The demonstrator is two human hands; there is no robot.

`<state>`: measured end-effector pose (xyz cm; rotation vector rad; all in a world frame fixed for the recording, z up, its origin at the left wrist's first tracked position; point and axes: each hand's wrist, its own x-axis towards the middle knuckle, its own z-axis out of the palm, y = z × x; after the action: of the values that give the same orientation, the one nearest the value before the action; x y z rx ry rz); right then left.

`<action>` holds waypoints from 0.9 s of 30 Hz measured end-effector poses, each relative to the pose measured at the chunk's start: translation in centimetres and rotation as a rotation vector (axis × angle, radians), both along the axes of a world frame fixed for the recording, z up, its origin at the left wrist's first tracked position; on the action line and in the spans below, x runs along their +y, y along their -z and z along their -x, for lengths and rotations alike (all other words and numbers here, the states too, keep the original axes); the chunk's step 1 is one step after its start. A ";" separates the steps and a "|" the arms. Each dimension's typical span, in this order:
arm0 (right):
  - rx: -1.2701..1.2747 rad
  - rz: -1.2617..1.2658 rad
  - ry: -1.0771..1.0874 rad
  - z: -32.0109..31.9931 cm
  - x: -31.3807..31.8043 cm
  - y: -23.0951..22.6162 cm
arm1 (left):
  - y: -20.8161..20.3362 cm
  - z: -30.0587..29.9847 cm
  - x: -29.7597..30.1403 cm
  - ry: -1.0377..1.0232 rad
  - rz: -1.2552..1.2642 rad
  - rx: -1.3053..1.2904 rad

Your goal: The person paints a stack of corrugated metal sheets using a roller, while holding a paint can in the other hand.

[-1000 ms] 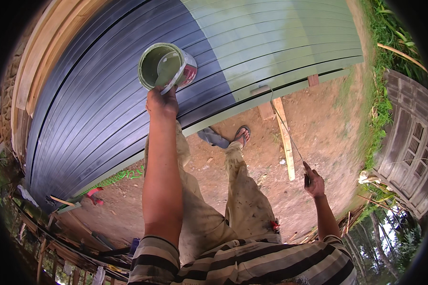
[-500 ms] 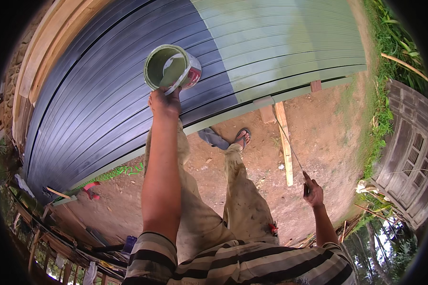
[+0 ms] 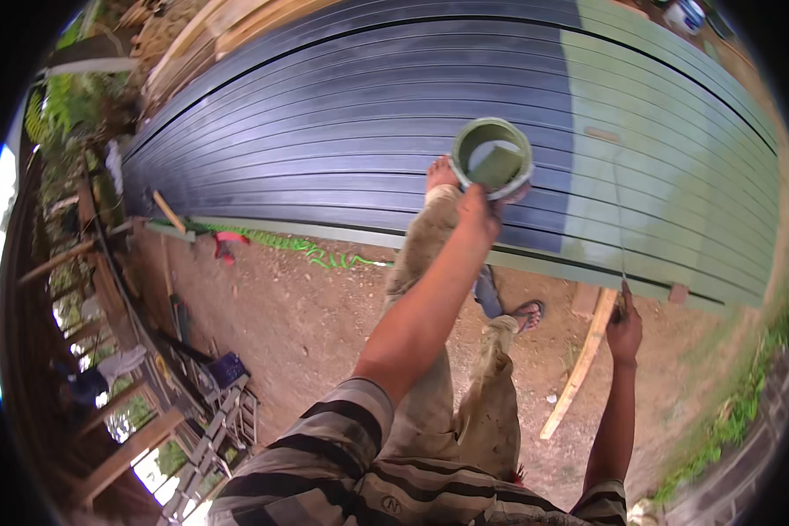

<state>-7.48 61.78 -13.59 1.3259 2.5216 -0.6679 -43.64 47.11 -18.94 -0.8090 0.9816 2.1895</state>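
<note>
My left hand (image 3: 480, 213) grips a round paint bucket (image 3: 485, 133) by its near rim. Green paint coats the inside, and a paler area shows within. The bucket is held over a long ribbed panel (image 3: 342, 114), dark blue-grey on its left part and green on the right. In my right hand (image 3: 624, 329), closed around the handle, is a paint roller (image 3: 602, 134). Its long thin rod reaches over the green part, where the narrow roller head appears to lie against the ribs, just right of the colour boundary.
My bare left foot (image 3: 441, 173) rests on the panel; my right foot (image 3: 528, 316) stands in a flip-flop on dirt. A loose flip-flop (image 3: 486, 294), a wooden board (image 3: 580, 364) and a green coiled hose (image 3: 298, 245) lie nearby. Timber planks (image 3: 228, 35) sit beyond the panel.
The roller has moved from the panel's near edge farther up onto the green part. My right hand has moved forward with it. The view has shifted, showing more of the left side.
</note>
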 end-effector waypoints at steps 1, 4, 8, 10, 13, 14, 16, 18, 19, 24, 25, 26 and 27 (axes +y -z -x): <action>0.089 0.019 0.003 1.0 1.9 1.6 | 0.9 -0.9 1.0 -0.032 0.064 0.008; 0.234 0.028 0.012 2.1 9.4 9.6 | 6.5 -2.8 3.8 0.012 0.186 -0.056; 0.209 0.012 -0.058 7.6 15.6 13.9 | 4.9 -3.4 2.7 0.015 0.177 -0.102; 0.277 0.007 -0.108 8.3 16.5 16.0 | 5.1 -3.6 2.4 0.006 0.158 -0.118; 0.180 0.040 -0.090 5.4 14.4 16.2 | 5.4 -4.3 3.4 0.034 0.111 -0.081; 0.182 0.021 -0.167 3.4 13.2 17.4 | 5.3 -3.9 3.2 0.033 0.103 -0.054; 0.183 0.058 -0.181 0.3 11.1 16.9 | 4.5 -3.4 4.2 0.036 0.163 -0.038; 0.172 0.090 -0.165 -1.5 8.4 14.9 | 4.6 -3.5 4.4 -0.002 0.198 -0.015; 0.176 0.102 -0.166 -1.6 7.6 14.0 | 5.0 -3.3 4.5 -0.032 0.207 0.012; 0.176 0.115 -0.102 -1.4 5.4 11.8 | 2.6 0.0 6.5 0.080 0.275 -0.037; 0.178 0.118 -0.094 -1.3 5.2 11.5 | 2.4 0.3 7.0 0.086 0.265 -0.040; 0.179 0.118 -0.093 -1.0 4.8 11.4 | 2.4 0.9 6.8 0.082 0.268 -0.041; 0.180 0.120 -0.088 -0.9 4.9 11.1 | 2.4 1.3 6.9 0.081 0.268 -0.040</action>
<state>-6.55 66.67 -24.70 1.1545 2.6133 -0.9418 -44.90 54.01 -21.31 -0.9121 1.2831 1.9914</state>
